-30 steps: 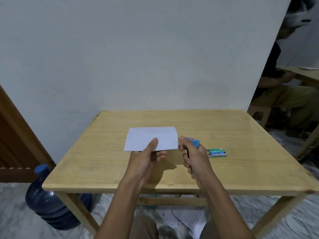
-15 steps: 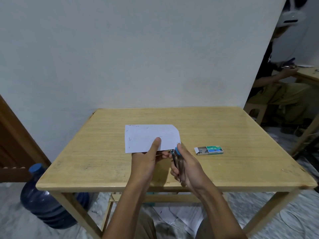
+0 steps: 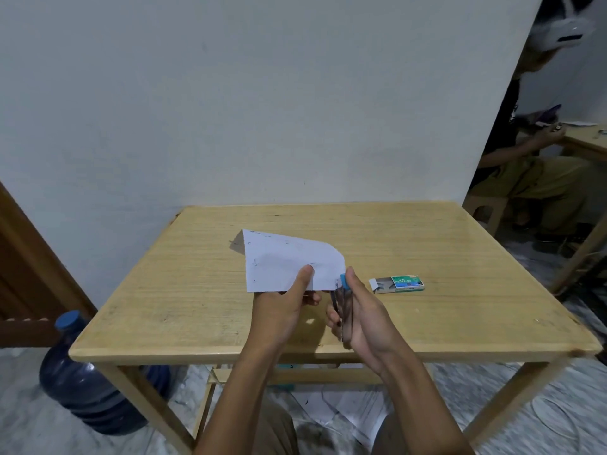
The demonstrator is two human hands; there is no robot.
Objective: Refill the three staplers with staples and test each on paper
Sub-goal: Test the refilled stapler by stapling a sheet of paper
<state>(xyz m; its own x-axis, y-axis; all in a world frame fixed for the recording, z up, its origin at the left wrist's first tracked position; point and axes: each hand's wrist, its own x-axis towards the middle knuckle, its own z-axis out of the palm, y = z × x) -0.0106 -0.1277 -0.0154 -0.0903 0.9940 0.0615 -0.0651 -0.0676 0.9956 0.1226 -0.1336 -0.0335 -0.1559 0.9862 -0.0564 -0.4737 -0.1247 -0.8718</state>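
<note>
Left hand [image 3: 285, 308] pinching paper [image 3: 289, 262], right hand [image 3: 363, 311] gripping stapler [image 3: 342, 298], staple box [image 3: 397, 284] on table [image 3: 197, 290]

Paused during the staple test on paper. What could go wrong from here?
1. The stapler in the right hand sits right at the near right edge of the paper, so a staple might miss or barely catch.
2. The left hand pinches the paper in the air close to the stapler's mouth; its fingers could get nipped.
3. The open staple box lies just beside the right hand and could be knocked.
</note>
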